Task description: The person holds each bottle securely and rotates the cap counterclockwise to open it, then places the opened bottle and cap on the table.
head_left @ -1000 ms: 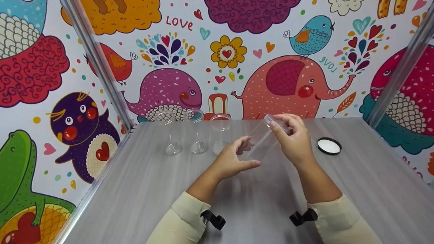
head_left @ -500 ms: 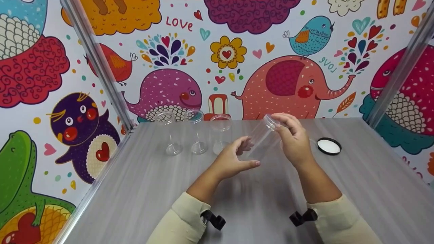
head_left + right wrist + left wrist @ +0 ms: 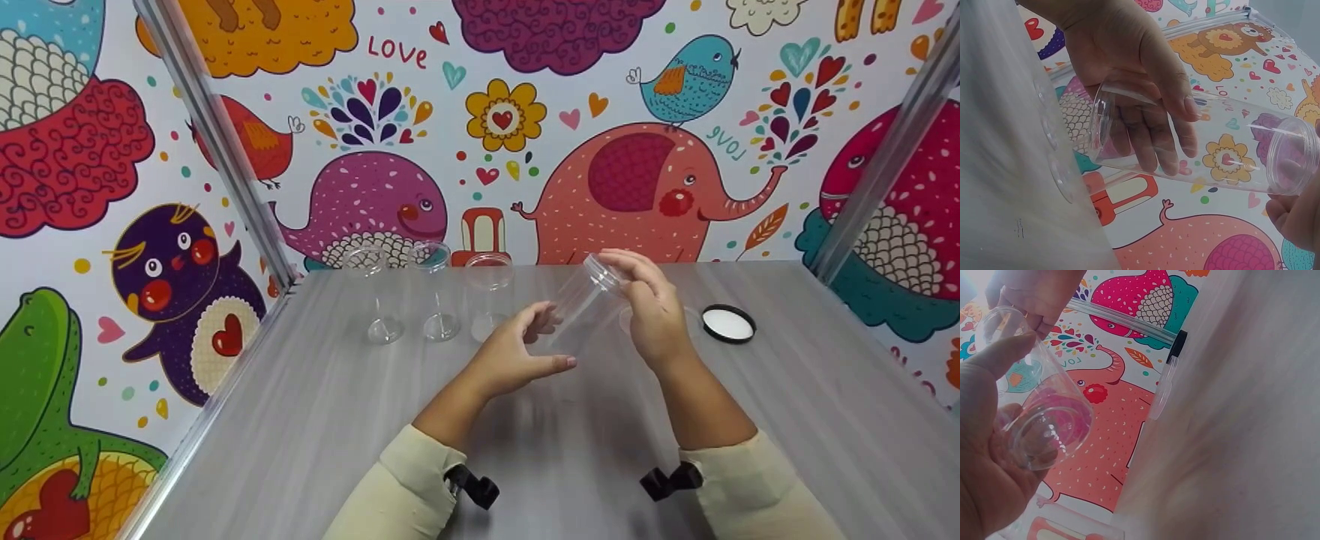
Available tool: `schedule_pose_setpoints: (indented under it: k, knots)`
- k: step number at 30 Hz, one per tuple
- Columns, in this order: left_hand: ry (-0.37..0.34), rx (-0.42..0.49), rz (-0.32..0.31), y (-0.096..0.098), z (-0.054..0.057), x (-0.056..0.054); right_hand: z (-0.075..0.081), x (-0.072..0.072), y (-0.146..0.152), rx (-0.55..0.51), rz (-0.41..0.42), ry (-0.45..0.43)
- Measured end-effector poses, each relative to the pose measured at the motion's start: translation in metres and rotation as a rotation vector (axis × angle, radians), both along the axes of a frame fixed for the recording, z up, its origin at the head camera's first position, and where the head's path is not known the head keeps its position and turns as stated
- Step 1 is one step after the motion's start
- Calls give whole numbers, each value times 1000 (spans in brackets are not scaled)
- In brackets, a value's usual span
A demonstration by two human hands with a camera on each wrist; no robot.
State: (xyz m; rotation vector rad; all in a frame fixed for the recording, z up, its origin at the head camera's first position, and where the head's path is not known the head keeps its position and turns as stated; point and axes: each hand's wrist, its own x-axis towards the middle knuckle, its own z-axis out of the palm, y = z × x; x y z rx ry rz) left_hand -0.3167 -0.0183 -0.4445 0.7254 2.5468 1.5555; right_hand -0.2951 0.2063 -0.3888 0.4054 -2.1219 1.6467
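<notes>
A tall clear plastic jar is held up above the table, tilted with its ridged neck toward the upper right. My left hand grips its lower part; in the left wrist view the thumb lies along one side and the fingers curl round the other. My right hand is at the jar's neck, its fingers reaching behind the rim and its thumb bent near the near side. In the right wrist view, the jar's body is see-through, with nothing visible inside. Some right fingertips are hidden behind the neck.
Three similar clear jars stand in a row at the table's back left. A black-rimmed lid with a white inside lies on the right. A clear round thing beside it is partly hidden by my right hand. Patterned walls and metal posts border the table.
My right thumb has slid off the jar's rim, down and to the right, uncovering more of the neck. My left hand and the jar have stayed almost still.
</notes>
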Motion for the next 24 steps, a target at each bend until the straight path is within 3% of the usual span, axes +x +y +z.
schedule_pose_setpoints:
  k: [12,24]
  knots:
    - [-19,-16,-1,-1,1,1,4,0,0,78,-161,-46]
    - [-7,0,-14,-1,1,1,3,0,-1,71,-166,-23]
